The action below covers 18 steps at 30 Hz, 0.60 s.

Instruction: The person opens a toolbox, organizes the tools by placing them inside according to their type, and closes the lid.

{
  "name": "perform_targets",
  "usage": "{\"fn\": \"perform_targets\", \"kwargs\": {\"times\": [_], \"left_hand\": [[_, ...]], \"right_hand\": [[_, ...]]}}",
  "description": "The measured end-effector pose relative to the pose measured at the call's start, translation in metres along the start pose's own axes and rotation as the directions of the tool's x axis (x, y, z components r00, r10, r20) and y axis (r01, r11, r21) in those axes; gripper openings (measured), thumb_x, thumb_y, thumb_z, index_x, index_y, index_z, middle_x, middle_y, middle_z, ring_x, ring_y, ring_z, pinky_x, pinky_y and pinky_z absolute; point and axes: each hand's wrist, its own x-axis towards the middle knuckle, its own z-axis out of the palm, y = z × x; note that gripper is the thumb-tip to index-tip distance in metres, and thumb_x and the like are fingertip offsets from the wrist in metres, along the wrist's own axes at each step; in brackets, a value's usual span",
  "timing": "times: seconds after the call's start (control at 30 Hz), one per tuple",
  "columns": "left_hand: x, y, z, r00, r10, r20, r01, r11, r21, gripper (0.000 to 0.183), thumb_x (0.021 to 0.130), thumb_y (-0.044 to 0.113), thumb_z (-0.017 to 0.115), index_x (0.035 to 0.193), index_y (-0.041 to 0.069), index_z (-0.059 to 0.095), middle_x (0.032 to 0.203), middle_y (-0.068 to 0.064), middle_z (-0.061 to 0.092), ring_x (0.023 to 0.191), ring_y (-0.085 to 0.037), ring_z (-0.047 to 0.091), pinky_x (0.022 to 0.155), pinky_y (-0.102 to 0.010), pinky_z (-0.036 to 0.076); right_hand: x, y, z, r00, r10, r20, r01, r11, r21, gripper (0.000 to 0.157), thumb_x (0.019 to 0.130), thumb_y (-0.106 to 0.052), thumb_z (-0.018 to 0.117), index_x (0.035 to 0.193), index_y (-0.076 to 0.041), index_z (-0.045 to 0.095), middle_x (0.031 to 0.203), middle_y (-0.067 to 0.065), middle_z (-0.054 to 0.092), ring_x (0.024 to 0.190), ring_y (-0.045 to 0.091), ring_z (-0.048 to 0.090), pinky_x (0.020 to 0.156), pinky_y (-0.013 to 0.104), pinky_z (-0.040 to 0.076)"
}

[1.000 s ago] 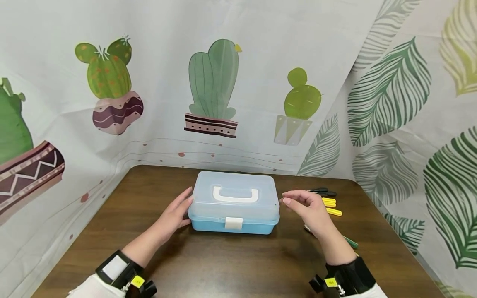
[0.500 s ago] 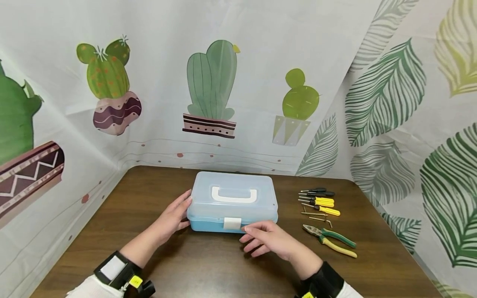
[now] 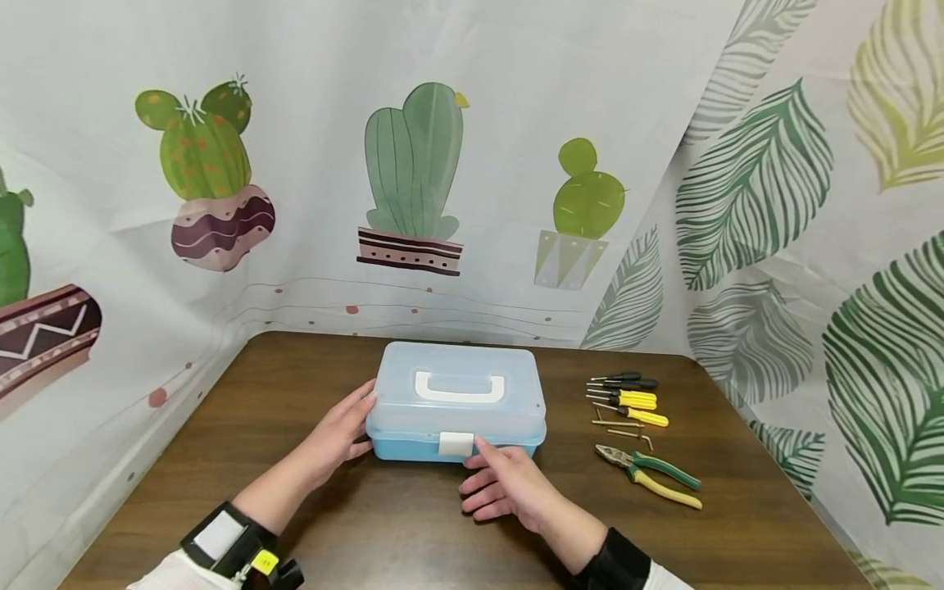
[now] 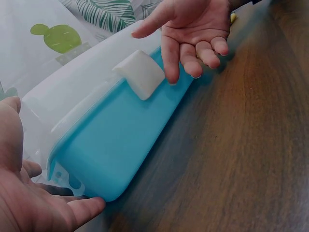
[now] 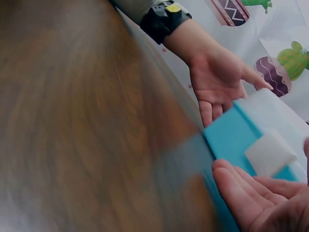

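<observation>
A toolbox (image 3: 413, 414) with a clear, closed lid and a light blue base sits on the table. Its white handle (image 3: 460, 397) lies flat on top, and a white latch (image 3: 456, 444) is at the front. My left hand (image 3: 335, 436) rests against the box's left side with fingers extended, as the left wrist view confirms. Just right of the latch is my right hand (image 3: 514, 489), palm toward the box and fingers loosely extended. Its thumb is by the latch's right edge; I cannot tell whether it touches.
Right of the box, several screwdrivers (image 3: 633, 399) with black or yellow handles lie in a row. Hex keys (image 3: 619, 424) lie below them, and pliers (image 3: 652, 475) with green and yellow handles are nearer. A printed cloth (image 3: 310, 197) hangs behind the wooden table (image 3: 413, 533).
My right hand has moved from the box's right side to its front by the latch, with fingers now more spread. My left hand and the box have stayed put.
</observation>
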Motion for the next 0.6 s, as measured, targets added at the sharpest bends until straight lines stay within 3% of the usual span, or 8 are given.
{"fn": "perform_targets", "kwargs": {"times": [0.23, 0.6], "left_hand": [[0.001, -0.002, 0.0, 1.0, 0.005, -0.007, -0.005, 1.0, 0.012, 0.073, 0.107, 0.06, 0.036, 0.167, 0.024, 0.014, 0.171, -0.019, 0.021, 0.155, -0.045, 0.024, 0.118, -0.065, 0.035], [0.0, -0.002, 0.002, 1.0, -0.003, -0.024, 0.003, 1.0, 0.019, 0.073, 0.107, 0.061, 0.036, 0.167, 0.025, 0.015, 0.171, -0.019, 0.022, 0.154, -0.046, 0.027, 0.117, -0.063, 0.038]], "right_hand": [[0.005, 0.007, 0.011, 0.998, 0.008, -0.058, -0.005, 0.998, 0.059, 0.091, 0.099, -0.071, 0.044, 0.137, 0.011, 0.054, 0.099, 0.022, 0.077, 0.077, 0.027, 0.078, 0.067, 0.041, 0.065], [0.009, 0.011, 0.022, 0.995, 0.004, -0.104, 0.014, 0.985, 0.172, 0.085, 0.1, -0.067, 0.048, 0.135, 0.011, 0.053, 0.092, 0.016, 0.077, 0.078, 0.025, 0.078, 0.068, 0.041, 0.065]]}}
